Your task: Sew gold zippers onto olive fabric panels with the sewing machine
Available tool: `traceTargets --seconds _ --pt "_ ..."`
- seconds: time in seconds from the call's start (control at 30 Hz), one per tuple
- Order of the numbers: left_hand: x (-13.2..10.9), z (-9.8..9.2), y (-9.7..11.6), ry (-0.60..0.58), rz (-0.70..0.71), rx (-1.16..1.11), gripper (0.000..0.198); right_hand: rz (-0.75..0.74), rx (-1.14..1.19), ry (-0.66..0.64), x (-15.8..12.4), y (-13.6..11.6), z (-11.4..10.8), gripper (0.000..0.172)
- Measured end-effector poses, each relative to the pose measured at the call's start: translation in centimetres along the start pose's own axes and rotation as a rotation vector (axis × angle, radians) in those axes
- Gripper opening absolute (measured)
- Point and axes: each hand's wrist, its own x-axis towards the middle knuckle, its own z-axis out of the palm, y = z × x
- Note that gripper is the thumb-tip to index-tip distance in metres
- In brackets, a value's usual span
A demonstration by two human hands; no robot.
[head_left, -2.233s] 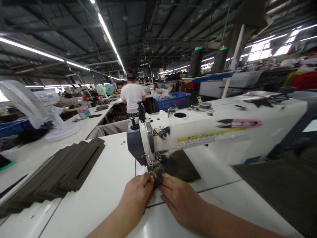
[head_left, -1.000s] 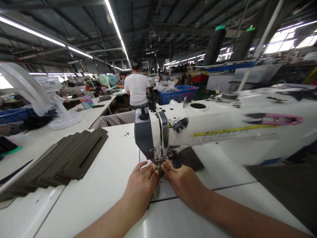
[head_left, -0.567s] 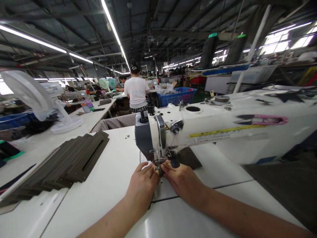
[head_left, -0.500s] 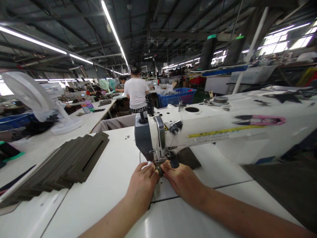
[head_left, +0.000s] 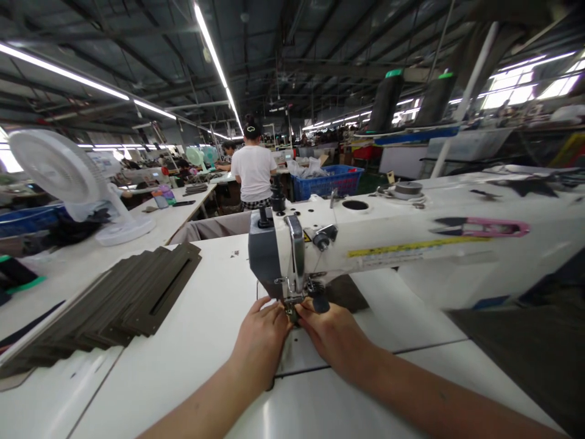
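Observation:
A white sewing machine point(head_left: 388, 228) stands before me, its needle and presser foot point(head_left: 292, 299) low over the bed. Right at the foot, my left hand point(head_left: 262, 332) has its fingers closed on the near edge of a dark olive fabric piece point(head_left: 291, 313). From the other side my right hand point(head_left: 336, 329) pinches the same piece, its fingertips partly behind a black round knob point(head_left: 321, 303). Most of the piece is hidden by fingers and machine. A dark flat panel point(head_left: 346, 291) shows behind the right hand; whether it joins the held piece, I cannot tell.
Overlapping dark panels point(head_left: 114, 299) with slots lie stacked on the table at left. Beyond them stands a white fan point(head_left: 68, 177). Pink-handled thread snips point(head_left: 484, 227) rest against the machine arm. A person in a white shirt point(head_left: 253, 171) is ahead, beside a blue basket point(head_left: 326, 180).
Both hands stay at the presser foot with almost no movement. Slightly less of the olive piece shows between the fingertips. The whole view has shifted a little.

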Motion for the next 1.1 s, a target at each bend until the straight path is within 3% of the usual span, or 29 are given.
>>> traceTargets --seconds 0.3,0.4,0.47,0.53,0.6,0.67,0.73,0.8,0.87,0.93,1.0,1.1 --pt "-0.2 0.1 -0.4 0.031 -0.029 -0.013 0.018 0.014 -0.047 -0.024 -0.2 0.1 -0.1 0.016" --pt "-0.5 -1.0 0.0 0.023 -0.049 -0.009 0.013 0.065 -0.259 -0.018 -0.4 1.2 -1.7 0.031" --pt "-1.0 -2.1 1.2 -0.003 -0.068 -0.018 0.008 0.125 -0.463 -0.031 -1.3 2.0 -3.0 0.023" --pt "-1.5 -3.0 3.2 -0.028 -0.046 -0.061 0.023 0.158 -0.594 -0.081 -2.9 1.9 -3.9 0.007" --pt "-2.0 -3.5 5.1 -0.062 0.051 -0.122 0.046 0.149 -0.56 -0.124 -5.2 0.3 -4.4 0.014" --pt "-2.2 -3.3 6.4 -0.121 0.158 -0.174 0.046 0.114 -0.34 -0.157 -7.6 -2.3 -4.7 0.015" --pt "-2.2 -2.8 6.7 -0.175 0.211 -0.235 0.027 0.122 -0.066 -0.206 -9.6 -4.9 -5.0 0.019" --pt "-2.1 -2.5 6.4 -0.183 0.175 -0.334 0.019 0.259 0.189 -0.279 -10.8 -6.6 -5.4 0.021" --pt "-1.9 -2.6 6.1 -0.151 0.027 -0.454 0.019 0.515 0.504 -0.378 -11.0 -7.4 -5.7 0.025" --pt "-1.8 -2.8 6.1 -0.121 -0.223 -0.568 0.018 0.799 0.936 -0.434 -10.4 -7.5 -5.6 0.034" --pt "-1.6 -2.9 6.4 -0.07 -0.48 -0.692 0.023 1.009 1.379 -0.371 -9.1 -7.6 -5.1 0.047" --pt "-1.2 -2.4 6.6 0.053 -0.731 -0.943 0.031 1.113 1.743 -0.187 -6.5 -8.1 -3.8 0.049"
